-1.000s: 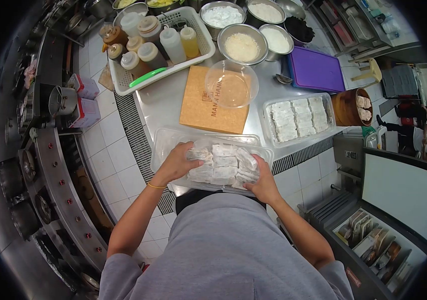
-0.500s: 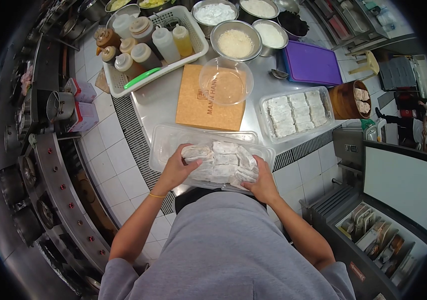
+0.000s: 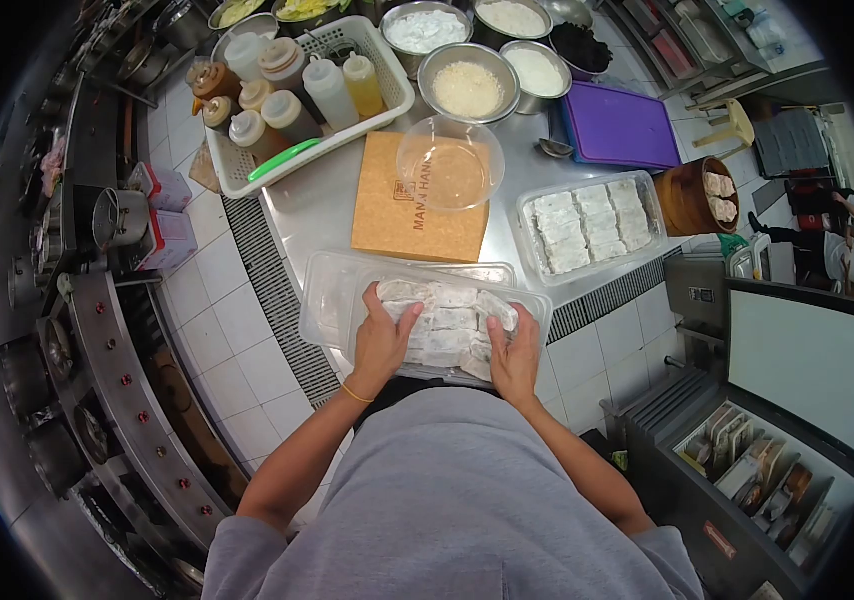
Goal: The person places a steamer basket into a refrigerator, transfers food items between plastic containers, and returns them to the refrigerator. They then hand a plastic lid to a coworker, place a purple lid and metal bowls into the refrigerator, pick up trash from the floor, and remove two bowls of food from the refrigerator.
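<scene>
In front of my body, a clear plastic container holds white, powder-dusted rolls packed side by side in rows. My left hand grips the left end of the rolls, thumb on top and fingers over the far side. My right hand closes around the rolls at the right end, where some sit tilted. The undersides of the rolls are hidden. Another clear container or lid shows under the left side. Farther right stands a second clear tray with similar white pieces in three rows.
Beyond are a brown cardboard box with a clear round bowl on it, a white basket of squeeze bottles, steel bowls, a ladle, a purple-lidded box and a bamboo steamer. An open refrigerated drawer is at right.
Both hands have moved inward, the left one to the right and the right one slightly left. The container's left end has shifted right, uncovering more of the clear piece beneath.
</scene>
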`<state>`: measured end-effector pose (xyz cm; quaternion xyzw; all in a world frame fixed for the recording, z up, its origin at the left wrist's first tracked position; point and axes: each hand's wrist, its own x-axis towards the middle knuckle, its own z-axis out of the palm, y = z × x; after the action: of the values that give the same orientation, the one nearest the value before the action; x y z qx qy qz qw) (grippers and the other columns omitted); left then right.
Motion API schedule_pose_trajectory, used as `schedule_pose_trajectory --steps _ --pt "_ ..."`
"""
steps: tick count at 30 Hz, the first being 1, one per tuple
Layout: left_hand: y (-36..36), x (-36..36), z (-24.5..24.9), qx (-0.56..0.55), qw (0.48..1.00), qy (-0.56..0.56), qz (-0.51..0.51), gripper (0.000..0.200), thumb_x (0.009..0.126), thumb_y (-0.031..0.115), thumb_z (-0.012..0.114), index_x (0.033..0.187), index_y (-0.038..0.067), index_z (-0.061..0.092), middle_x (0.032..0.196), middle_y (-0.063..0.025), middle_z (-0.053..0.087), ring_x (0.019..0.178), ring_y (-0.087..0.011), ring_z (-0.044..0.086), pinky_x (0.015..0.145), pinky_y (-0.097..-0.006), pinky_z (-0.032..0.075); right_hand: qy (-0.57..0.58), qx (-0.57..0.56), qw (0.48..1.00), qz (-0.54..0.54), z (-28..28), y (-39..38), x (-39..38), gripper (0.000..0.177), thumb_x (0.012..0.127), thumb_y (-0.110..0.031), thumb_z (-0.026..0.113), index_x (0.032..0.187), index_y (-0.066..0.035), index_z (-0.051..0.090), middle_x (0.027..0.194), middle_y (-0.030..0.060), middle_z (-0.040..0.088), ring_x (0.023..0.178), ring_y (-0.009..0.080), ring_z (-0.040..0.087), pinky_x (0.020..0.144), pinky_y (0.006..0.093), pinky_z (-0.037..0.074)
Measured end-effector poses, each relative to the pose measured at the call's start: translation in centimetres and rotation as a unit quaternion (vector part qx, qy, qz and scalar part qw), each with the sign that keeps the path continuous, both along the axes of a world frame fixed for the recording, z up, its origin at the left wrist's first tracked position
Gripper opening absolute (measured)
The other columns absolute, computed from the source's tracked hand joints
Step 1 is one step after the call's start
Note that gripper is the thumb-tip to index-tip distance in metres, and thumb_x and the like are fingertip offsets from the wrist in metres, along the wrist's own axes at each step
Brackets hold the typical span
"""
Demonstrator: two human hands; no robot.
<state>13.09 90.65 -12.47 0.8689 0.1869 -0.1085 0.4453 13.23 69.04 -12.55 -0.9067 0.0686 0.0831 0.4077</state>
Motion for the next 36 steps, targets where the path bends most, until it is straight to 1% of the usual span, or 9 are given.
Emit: schedule_pose_trajectory --steps 2,5,10,13,18,22,24,34,36 --pt "-0.3 0.4 0.2 0.028 1.000 0.010 -0.003 0.069 0.097 0.035 0.058 0.137 -0.007 0.021 0.094 -0.0349 0.064 0.088 -0.0490 0.065 0.074 -0.0493 0.051 -0.017 -0.041 0.999 -0.025 0.4 0.7 0.4 0.052 0.098 -0.043 0.054 0.133 -0.005 0.047 0.112 0.0232 0.052 0.099 0.0384 0.055 0.087 0.0427 0.044" --pt "-0.4 0.5 0.2 0.054 0.998 0.013 -0.005 0.068 0.097 0.036 0.057 0.137 -0.007 0.022 0.090 -0.0354 0.064 0.085 -0.0510 0.064 0.071 -0.0518 0.050 0.039 -0.027 0.998 -0.043 2.0 1.1 1.0 0.048 0.099 -0.037 0.055 0.130 -0.001 0.048 0.120 0.0234 0.054 0.108 0.0383 0.054 0.091 0.0418 0.044" --pt "-0.1 0.5 -0.8 0.045 0.999 0.008 0.022 0.065 0.099 0.037 0.054 0.137 -0.006 0.024 0.090 -0.0350 0.064 0.084 -0.0510 0.064 0.072 -0.0526 0.050 0.007 -0.025 0.999 -0.043 0.7 0.9 1.2 0.047 0.098 -0.037 0.058 0.126 0.000 0.051 0.115 0.0227 0.057 0.104 0.0379 0.057 0.088 0.0414 0.045" --pt "-0.1 0.0 -1.4 0.018 0.993 -0.109 0.044 0.062 0.099 0.036 0.053 0.136 -0.005 0.026 0.090 -0.0348 0.064 0.084 -0.0513 0.064 0.073 -0.0525 0.050 -0.027 -0.017 0.998 -0.055 0.6 0.8 1.2 0.047 0.097 -0.038 0.058 0.124 0.000 0.052 0.109 0.0228 0.058 0.097 0.0379 0.057 0.085 0.0418 0.046" --pt "-0.4 -0.1 1.0 0.025 0.998 0.043 0.026 0.068 0.099 0.039 0.052 0.140 -0.005 0.021 0.089 -0.0358 0.064 0.084 -0.0521 0.063 0.074 -0.0524 0.050 -0.065 -0.060 0.995 -0.039 0.1 0.8 0.9 0.048 0.097 -0.040 0.057 0.125 -0.001 0.052 0.107 0.0234 0.057 0.093 0.0392 0.058 0.082 0.0434 0.047" --pt "0.3 -1.9 0.4 0.023 0.999 0.019 -0.034 0.073 0.098 0.040 0.053 0.142 -0.006 0.017 0.088 -0.0368 0.063 0.080 -0.0528 0.063 0.070 -0.0542 0.050 0.008 -0.067 0.997 -0.041 0.8 0.8 -0.3 0.051 0.098 -0.043 0.053 0.131 -0.005 0.047 0.115 0.0246 0.053 0.094 0.0409 0.059 0.083 0.0461 0.047" --pt "0.1 -2.0 0.2 0.038 0.998 0.017 -0.054 0.078 0.096 0.042 0.055 0.143 -0.008 0.017 0.107 -0.0396 0.058 0.077 -0.0527 0.063 0.066 -0.0552 0.051 0.045 -0.068 0.995 -0.047 0.7 0.7 -0.4 0.051 0.099 -0.044 0.051 0.133 -0.006 0.045 0.117 0.0249 0.051 0.094 0.0414 0.059 0.083 0.0470 0.047" --pt "0.5 -3.1 -0.4 0.060 0.992 -0.032 -0.104 0.086 0.092 0.046 0.061 0.143 -0.008 0.018 0.116 -0.0394 0.055 0.081 -0.0529 0.063 0.066 -0.0559 0.051 0.071 -0.072 0.995 -0.011 1.4 0.2 -0.8 0.050 0.100 -0.045 0.047 0.134 -0.008 0.043 0.118 0.0251 0.049 0.096 0.0419 0.059 0.083 0.0487 0.048" --pt "0.0 -2.4 0.3 0.080 0.993 0.038 -0.081 0.087 0.091 0.047 0.062 0.143 -0.008 0.018 0.118 -0.0384 0.054 0.081 -0.0529 0.063 0.066 -0.0553 0.051 0.060 -0.074 0.995 -0.012 1.0 0.1 -1.0 0.048 0.100 -0.045 0.047 0.133 -0.010 0.044 0.117 0.0255 0.049 0.092 0.0432 0.059 0.081 0.0505 0.048"
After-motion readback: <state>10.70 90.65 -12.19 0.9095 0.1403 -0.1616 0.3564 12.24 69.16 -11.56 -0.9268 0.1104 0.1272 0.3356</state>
